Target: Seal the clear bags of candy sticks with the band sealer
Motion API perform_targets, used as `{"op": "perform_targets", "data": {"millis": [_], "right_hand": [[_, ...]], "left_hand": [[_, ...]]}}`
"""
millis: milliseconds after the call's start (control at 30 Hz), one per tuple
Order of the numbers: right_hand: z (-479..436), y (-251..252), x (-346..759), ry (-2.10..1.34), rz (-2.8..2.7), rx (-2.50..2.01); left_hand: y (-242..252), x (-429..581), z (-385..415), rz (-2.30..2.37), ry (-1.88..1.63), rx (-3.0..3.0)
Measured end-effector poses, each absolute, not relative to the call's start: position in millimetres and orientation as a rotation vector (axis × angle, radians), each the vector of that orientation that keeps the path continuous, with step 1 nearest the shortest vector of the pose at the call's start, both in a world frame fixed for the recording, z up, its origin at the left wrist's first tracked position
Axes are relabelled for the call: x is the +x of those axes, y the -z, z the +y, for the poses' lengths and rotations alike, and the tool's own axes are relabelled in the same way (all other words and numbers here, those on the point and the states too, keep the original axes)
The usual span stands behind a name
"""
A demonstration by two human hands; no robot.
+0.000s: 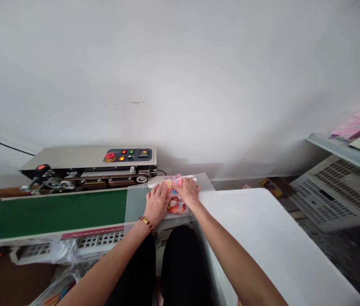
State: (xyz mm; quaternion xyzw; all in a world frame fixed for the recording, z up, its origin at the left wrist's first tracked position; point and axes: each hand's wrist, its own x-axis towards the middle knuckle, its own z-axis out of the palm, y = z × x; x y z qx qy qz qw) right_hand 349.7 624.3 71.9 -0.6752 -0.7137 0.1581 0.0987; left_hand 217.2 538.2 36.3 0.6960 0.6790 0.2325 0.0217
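A person's two bare hands press flat on a small pink printed packet [174, 199], which lies on a grey feed plate [135, 204] at the right end of a sealing machine [97, 168]. The left hand [156, 205] covers the packet's 9 o'clock edge, the right hand [188, 192] its 2 o'clock corner — fingers laid together on top, not pinching. The packet shows between both hands. A green conveyor belt [49, 212] runs off toward 9 o'clock — a white table [262, 238] lies at 4 o'clock.
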Motion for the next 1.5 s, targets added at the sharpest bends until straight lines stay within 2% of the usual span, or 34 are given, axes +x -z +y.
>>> {"op": "perform_targets", "data": {"millis": [100,267,600,867,1000,1067,1167,1300,1500], "right_hand": [[622.2,-67.2,355.8,-0.347,-2.142,-2.022],[619.1,-67.7,369.9,-0.300,-2.254,-1.902],[594.9,-61.8,353.9,0.013,-2.693,-1.156],[596.6,-54.0,336.4,0.045,-2.753,-1.006],[591.3,-46.2,310.8,0.027,-2.710,-0.962],[589.1,-46.0,303.8,0.004,-2.694,-0.953],[588.8,-52.2,310.5,-0.014,-2.689,-0.977],[594.8,-60.5,345.2,0.083,-2.653,-1.168],[598.8,-51.6,364.9,0.157,-2.770,-1.111]], "left_hand": [[-24.5,210.8,534.7,2.004,-0.585,2.363],[-16.8,183.0,527.9,2.056,-0.495,2.390],[-6.7,165.8,541.3,1.990,-0.626,2.440],[2.8,100.5,517.8,2.078,-0.595,2.328],[-3.4,72.0,507.4,2.271,-0.568,2.210],[-9.9,82.8,508.6,2.304,-0.587,2.206],[-17.7,124.4,519.2,2.086,-0.608,2.364],[-17.2,169.1,533.1,1.994,-0.588,2.419],[-3.4,136.9,521.4,2.130,-0.569,2.296]]}}
